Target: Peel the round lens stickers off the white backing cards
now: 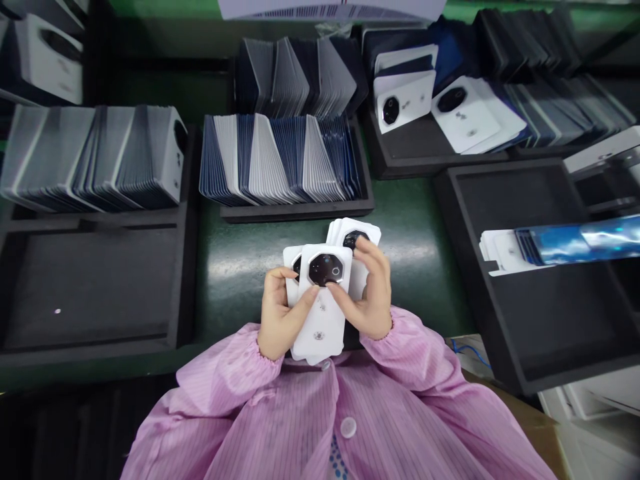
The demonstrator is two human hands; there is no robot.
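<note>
My left hand (281, 317) is closed around a small stack of white phone back panels (320, 313), its thumb on the front panel just below the dark octagonal camera area. Another white panel edge shows behind, at the left. From the other side, my right hand (369, 293) touches the same front panel with its thumb. Its fingers curl over a second group of white panels (363, 231), fanned a little behind and to the right. The lower edges of the held panels rest close to my pink sleeve-smock. Which fingers bear the rear group is partly hidden.
Ahead, a black tray (300, 212) holds dense rows of blue and white panels. More upright panels fill a tray at the left (183, 267). To the right, white panels (470, 117) lean in a tray, and another tray (555, 320) bears panels with blue film (585, 241).
</note>
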